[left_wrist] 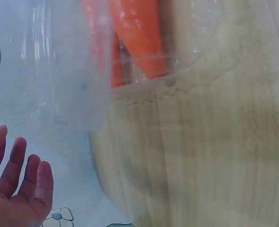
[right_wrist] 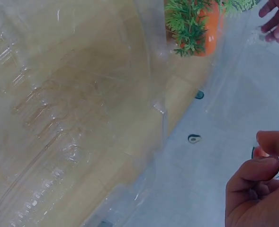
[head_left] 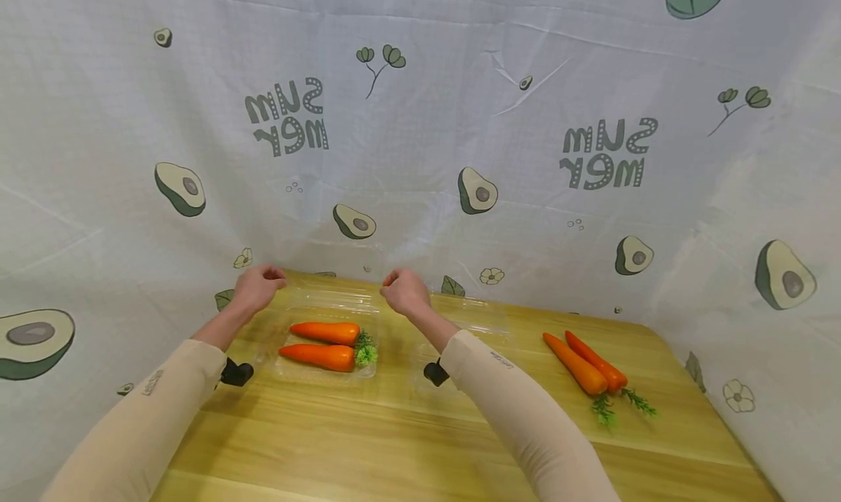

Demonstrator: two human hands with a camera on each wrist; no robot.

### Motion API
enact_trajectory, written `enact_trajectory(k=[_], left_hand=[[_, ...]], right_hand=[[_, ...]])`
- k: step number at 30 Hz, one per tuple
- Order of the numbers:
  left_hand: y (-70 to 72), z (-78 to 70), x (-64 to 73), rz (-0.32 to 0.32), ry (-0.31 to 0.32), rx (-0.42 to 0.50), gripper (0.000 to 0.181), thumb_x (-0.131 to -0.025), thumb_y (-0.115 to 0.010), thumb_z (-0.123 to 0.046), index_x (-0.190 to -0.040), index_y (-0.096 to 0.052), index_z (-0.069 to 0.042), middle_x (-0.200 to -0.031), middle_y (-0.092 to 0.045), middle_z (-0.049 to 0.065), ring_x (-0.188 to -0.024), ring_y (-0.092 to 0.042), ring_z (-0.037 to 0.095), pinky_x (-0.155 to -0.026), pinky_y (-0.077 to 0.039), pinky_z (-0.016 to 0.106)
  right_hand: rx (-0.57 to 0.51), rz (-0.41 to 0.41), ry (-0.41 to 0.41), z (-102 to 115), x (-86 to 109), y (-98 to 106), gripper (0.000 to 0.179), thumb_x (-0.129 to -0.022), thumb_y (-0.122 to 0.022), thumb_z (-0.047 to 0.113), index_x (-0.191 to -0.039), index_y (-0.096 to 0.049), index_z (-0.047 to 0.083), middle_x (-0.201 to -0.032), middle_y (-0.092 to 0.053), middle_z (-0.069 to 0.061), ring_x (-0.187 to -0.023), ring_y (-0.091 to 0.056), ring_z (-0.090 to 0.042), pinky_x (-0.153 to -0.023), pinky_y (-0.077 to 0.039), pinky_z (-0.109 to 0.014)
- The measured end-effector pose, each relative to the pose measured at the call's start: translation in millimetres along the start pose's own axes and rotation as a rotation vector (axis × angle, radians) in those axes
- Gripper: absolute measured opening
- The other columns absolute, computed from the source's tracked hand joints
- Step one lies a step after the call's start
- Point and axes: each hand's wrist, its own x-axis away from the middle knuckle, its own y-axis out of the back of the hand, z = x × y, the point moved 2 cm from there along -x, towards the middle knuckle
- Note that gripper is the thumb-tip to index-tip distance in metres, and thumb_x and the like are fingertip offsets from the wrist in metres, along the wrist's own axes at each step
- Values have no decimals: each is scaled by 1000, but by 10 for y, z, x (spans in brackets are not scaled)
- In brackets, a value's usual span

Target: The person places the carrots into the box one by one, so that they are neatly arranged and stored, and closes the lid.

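Observation:
Two orange carrots point(head_left: 322, 357) with green tops lie side by side in a clear plastic box point(head_left: 322, 376), its hinged lid point(head_left: 335, 298) raised at the back. By the lid's left corner is my left hand point(head_left: 258, 288), its fingers loosely bent; in the left wrist view a small gap separates the fingertips point(left_wrist: 19, 146) from the lid. My right hand point(head_left: 405, 292) hovers near the lid's right corner, fingers loosely curled, thumb and forefinger apart. Nothing shows between its fingers in the right wrist view. Any contact with the lid on that side is unclear.
A second clear box point(head_left: 473, 318), open, sits partly behind my right forearm. Two more carrots point(head_left: 578, 367) lie on the wooden table point(head_left: 328, 443) at the right. A white patterned cloth point(head_left: 407, 137) hangs behind the table and along its sides.

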Motion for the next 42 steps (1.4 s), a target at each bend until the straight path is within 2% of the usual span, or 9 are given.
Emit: enact_trajectory(k=[6, 11, 21, 29, 34, 42], left_hand=[[58, -52, 82, -42, -45, 6, 28, -103, -56, -15, -120, -64, 6, -120, -63, 26, -103, -57, 38, -86, -50, 44], [94, -66, 150, -56, -58, 14, 30, -105, -54, -18, -123, -63, 3, -122, -63, 24, -107, -57, 38, -93, -50, 49], [171, -107, 326, -127, -138, -13, 30, -106, -53, -22, -121, -65, 1, -119, -63, 22, -108, -56, 38, -91, -49, 52], [219, -110, 491, -177, -210, -67, 23, -104, -57, -20, -109, -67, 0, -113, -63, 21, -106, -54, 38, -92, -48, 56], [244, -95, 570, -197, -247, -94, 22, -103, -59, -19, -105, -68, 2, -115, -63, 23, -111, -54, 42, -92, -48, 59], [239, -2, 735, -175, -276, -139, 21, -101, -61, -13, -111, -72, 3, -123, -62, 25, -116, -54, 44, -89, -52, 58]], right_hand=[[-21, -1, 8, -3, 24, 28, 11, -94, -71, 23, -98, -70, 13, -101, -69, -5, -73, -59, -22, -61, -47, -32], [-22, 3, 28, 12, 56, 59, 13, -93, -72, 26, -96, -70, 13, -93, -67, -4, -70, -58, -22, -59, -47, -32], [4, 10, 89, 38, 177, 112, 12, -92, -73, 25, -91, -68, 14, -82, -63, -3, -60, -53, -18, -52, -42, -30], [76, 34, 150, 26, 266, 99, 11, -92, -73, 23, -90, -67, 14, -87, -66, -5, -60, -52, -16, -53, -41, -28], [146, 41, 200, 24, 317, 101, 11, -90, -74, 24, -89, -69, 15, -82, -66, -3, -59, -55, -17, -54, -43, -29], [246, 60, 229, 8, 420, 62, 14, -89, -76, 30, -91, -72, 17, -84, -66, 0, -64, -56, -17, -57, -46, -30]])
